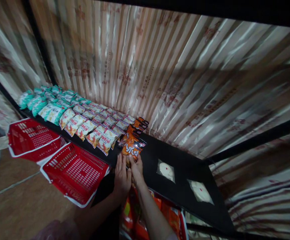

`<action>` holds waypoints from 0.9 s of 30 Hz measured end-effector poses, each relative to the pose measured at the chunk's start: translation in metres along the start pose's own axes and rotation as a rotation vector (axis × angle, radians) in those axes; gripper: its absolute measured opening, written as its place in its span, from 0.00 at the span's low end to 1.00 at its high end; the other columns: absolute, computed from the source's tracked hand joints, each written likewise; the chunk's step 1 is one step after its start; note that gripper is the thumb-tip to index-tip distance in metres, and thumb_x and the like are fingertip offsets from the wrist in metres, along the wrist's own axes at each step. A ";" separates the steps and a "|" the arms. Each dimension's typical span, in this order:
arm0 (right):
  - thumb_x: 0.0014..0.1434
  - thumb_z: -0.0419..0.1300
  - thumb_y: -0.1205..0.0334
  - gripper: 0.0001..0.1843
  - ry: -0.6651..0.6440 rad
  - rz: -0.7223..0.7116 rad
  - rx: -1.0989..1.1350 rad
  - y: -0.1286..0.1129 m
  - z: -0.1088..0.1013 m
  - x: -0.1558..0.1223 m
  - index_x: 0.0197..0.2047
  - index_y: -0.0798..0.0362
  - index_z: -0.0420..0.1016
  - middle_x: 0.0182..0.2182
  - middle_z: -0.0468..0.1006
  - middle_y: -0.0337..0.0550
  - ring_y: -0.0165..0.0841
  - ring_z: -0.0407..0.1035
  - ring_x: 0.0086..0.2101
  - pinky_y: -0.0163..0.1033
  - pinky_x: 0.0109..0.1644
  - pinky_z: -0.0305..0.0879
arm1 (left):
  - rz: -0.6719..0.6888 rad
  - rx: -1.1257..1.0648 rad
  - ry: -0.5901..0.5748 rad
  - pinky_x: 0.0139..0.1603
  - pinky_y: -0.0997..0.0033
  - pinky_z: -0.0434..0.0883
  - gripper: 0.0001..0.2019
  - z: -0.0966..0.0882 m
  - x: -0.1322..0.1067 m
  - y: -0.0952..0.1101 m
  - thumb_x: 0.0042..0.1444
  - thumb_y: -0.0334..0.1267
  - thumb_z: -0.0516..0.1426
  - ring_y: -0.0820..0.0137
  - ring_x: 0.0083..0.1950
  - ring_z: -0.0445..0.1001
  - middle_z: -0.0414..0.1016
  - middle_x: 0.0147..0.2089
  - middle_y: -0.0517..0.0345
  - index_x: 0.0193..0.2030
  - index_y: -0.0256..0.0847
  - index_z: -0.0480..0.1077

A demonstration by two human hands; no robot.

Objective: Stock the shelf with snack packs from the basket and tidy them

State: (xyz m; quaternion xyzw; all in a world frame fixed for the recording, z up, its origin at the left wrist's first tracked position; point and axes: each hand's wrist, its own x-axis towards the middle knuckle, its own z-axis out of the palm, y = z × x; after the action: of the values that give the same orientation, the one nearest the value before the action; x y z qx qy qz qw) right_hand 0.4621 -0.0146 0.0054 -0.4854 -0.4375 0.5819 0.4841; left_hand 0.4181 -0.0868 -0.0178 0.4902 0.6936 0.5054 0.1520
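Orange-and-black glossy snack bag, at the black metal-framed shelf's front edge, just ahead of the fingers. Right hand: fingers appear closed on its near end. Left hand: fingers straight along its left side; pinch or mere contact, can't tell. Two-sided hold likely steadies it before matching orange bags beyond the fingers, seemingly grouped by kind.

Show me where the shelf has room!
There's bare black shelf between the orange packets and the left flat packet, and between it and the right flat packet. White packets and teal packets crowd the left end.
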 end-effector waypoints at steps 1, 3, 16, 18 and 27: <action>0.44 0.65 0.48 0.23 0.000 -0.011 -0.009 0.000 0.002 0.003 0.40 0.50 0.65 0.34 0.78 0.39 0.33 0.73 0.34 0.38 0.42 0.68 | -0.008 0.001 -0.017 0.68 0.53 0.49 0.27 0.000 0.000 -0.003 0.60 0.36 0.43 0.61 0.71 0.42 0.45 0.70 0.42 0.66 0.29 0.52; 0.44 0.65 0.49 0.23 0.001 -0.035 -0.019 0.000 0.006 0.008 0.40 0.51 0.65 0.35 0.77 0.39 0.33 0.73 0.35 0.38 0.44 0.68 | -0.037 -0.002 -0.055 0.68 0.54 0.50 0.28 0.001 0.002 -0.007 0.58 0.35 0.44 0.61 0.71 0.42 0.45 0.70 0.41 0.65 0.29 0.53; 0.42 0.66 0.53 0.22 -0.041 -0.026 0.068 0.005 0.031 0.026 0.39 0.50 0.65 0.35 0.78 0.39 0.33 0.73 0.37 0.39 0.46 0.68 | 0.012 0.052 0.058 0.68 0.54 0.50 0.30 0.002 0.035 -0.030 0.55 0.35 0.48 0.58 0.71 0.43 0.44 0.70 0.38 0.66 0.29 0.51; 0.43 0.66 0.53 0.22 -0.050 -0.033 0.084 0.007 0.032 0.029 0.40 0.49 0.64 0.37 0.78 0.40 0.33 0.74 0.38 0.40 0.47 0.69 | 0.010 0.066 0.071 0.67 0.53 0.51 0.31 0.004 0.041 -0.034 0.56 0.37 0.49 0.56 0.71 0.43 0.44 0.70 0.36 0.66 0.29 0.51; 0.45 0.63 0.52 0.20 -0.052 -0.098 -0.055 0.011 0.033 0.038 0.41 0.50 0.67 0.36 0.79 0.41 0.35 0.73 0.37 0.40 0.45 0.68 | -0.010 0.084 0.170 0.65 0.52 0.55 0.30 0.012 0.054 -0.034 0.54 0.36 0.51 0.55 0.68 0.53 0.54 0.66 0.36 0.64 0.32 0.51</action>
State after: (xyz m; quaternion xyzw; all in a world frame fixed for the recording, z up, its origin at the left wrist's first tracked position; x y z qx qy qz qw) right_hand 0.4259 0.0205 -0.0065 -0.4611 -0.4891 0.5578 0.4868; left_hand 0.3834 -0.0355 -0.0373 0.4481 0.7271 0.5148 0.0742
